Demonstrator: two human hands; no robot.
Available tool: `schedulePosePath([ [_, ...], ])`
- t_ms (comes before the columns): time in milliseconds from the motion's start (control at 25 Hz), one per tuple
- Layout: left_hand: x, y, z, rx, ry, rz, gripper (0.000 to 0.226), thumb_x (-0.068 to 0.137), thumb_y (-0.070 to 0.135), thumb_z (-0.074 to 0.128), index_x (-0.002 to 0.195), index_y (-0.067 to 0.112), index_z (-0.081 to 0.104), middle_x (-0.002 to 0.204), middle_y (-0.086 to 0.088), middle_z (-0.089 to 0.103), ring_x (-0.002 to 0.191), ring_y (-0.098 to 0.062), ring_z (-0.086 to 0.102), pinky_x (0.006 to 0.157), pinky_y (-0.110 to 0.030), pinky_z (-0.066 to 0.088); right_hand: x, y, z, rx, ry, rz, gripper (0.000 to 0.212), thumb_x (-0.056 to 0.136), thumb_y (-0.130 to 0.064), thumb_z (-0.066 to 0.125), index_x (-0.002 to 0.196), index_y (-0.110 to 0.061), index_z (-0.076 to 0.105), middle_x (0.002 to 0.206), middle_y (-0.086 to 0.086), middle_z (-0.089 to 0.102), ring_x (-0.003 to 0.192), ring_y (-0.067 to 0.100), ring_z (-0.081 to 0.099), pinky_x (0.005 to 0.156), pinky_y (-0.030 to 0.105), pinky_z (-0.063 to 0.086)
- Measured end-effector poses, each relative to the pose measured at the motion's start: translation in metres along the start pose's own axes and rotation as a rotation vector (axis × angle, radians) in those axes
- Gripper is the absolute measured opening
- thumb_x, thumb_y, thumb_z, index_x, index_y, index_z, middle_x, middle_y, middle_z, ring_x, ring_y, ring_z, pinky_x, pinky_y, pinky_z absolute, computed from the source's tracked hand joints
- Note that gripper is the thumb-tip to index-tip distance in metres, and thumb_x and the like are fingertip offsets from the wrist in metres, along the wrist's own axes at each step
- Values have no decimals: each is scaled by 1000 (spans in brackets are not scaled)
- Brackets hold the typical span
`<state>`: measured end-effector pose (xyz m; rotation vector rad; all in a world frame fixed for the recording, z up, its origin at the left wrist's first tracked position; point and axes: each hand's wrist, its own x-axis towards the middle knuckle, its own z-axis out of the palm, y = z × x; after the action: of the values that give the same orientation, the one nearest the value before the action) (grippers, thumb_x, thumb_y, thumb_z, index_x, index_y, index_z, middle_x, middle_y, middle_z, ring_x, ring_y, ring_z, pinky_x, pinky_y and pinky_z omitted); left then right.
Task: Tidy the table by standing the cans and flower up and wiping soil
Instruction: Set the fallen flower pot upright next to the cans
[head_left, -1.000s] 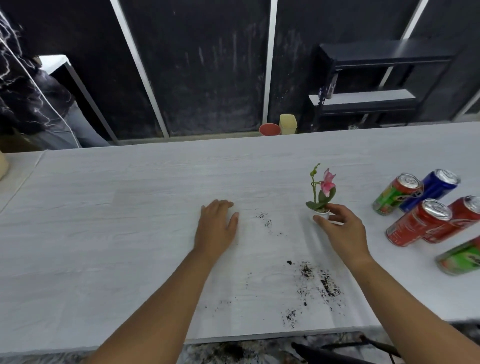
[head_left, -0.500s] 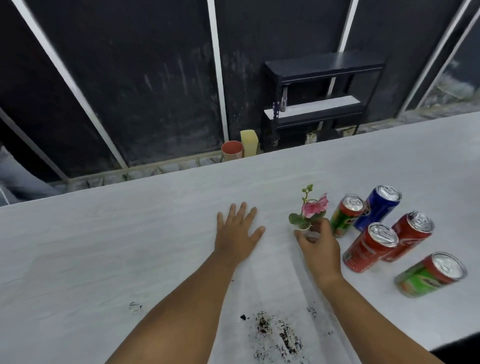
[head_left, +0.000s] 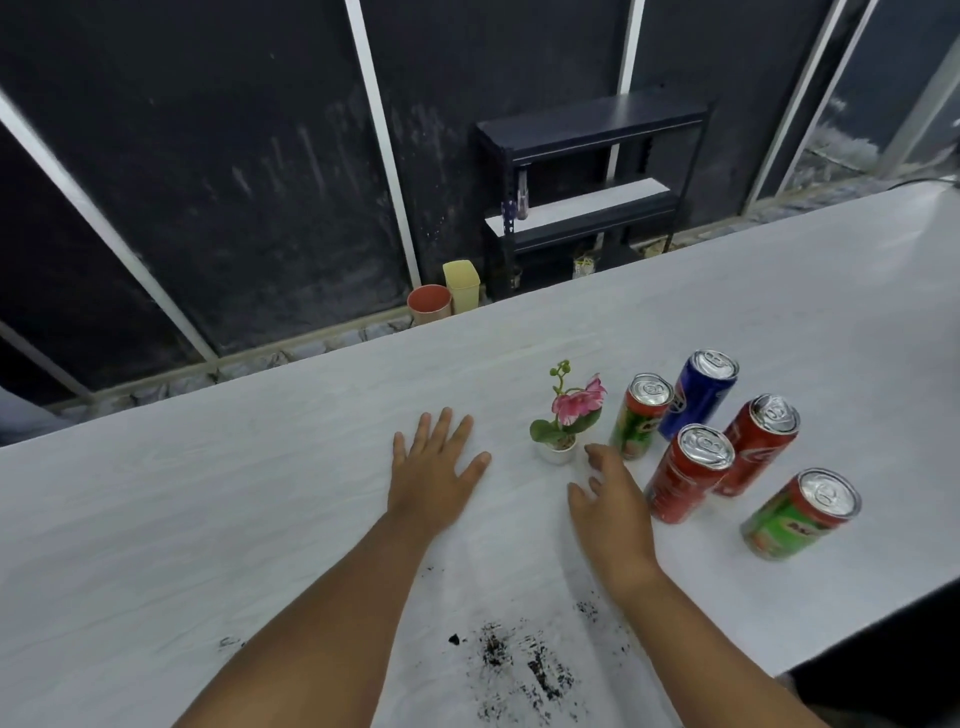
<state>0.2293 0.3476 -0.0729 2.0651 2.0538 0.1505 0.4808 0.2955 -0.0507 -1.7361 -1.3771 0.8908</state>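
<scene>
A small pink artificial flower in a white round pot (head_left: 563, 426) is shown upright on the pale wood-grain table (head_left: 208, 519), just left of five upright drink cans: a green-and-red can (head_left: 638, 415), a blue can (head_left: 698, 394), two red cans (head_left: 687, 473) (head_left: 759, 444) and a second green-and-red can (head_left: 797, 514). The left hand (head_left: 434, 470) is laid flat, fingers spread, nothing held. The right hand (head_left: 613, 506) is seen open and empty, just beside the pot, apart from it. Dark scattered soil (head_left: 524, 667) is visible near the table's front edge, between the forearms.
</scene>
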Motion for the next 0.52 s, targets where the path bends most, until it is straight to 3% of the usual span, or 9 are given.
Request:
schedulePosePath([
  [200,-16,12,-21,-19,-166,-18,77,105,75,21,171,40,2,181,8,-9,167,-22,-11,133,-55,-4,-40,9,-31,-317,-103,-126,38,96,-15,72,133,-19,63,140,-2,63,123,17,62,93,21,41],
  [320,-50,20,-19,-87,-146,-12,68,110,65,30,170,34,25,181,4,11,167,-24,5,132,-56,3,-74,9,-56,-273,-137,-88,32,100,-32,70,131,-28,64,137,-11,62,123,12,59,94,21,40],
  [400,-79,31,-19,-229,-89,-8,49,113,53,38,152,31,57,168,3,45,159,-24,33,131,-57,1,-104,13,-74,-231,-97,-68,30,101,-39,67,131,-33,63,135,-17,60,126,9,57,97,22,39],
  [440,-95,39,-20,-306,-56,-1,39,113,48,42,135,29,69,151,3,63,147,-24,50,132,-57,1,-121,16,-84,-225,-68,-64,30,102,-40,66,131,-34,63,134,-20,58,127,8,56,102,24,40],
  [520,-129,63,-21,-398,-4,37,33,111,43,49,101,29,77,112,6,78,117,-21,67,132,-54,6,-155,25,-102,-219,-10,-50,29,103,-42,64,131,-37,62,132,-26,56,126,-1,51,115,34,40],
])
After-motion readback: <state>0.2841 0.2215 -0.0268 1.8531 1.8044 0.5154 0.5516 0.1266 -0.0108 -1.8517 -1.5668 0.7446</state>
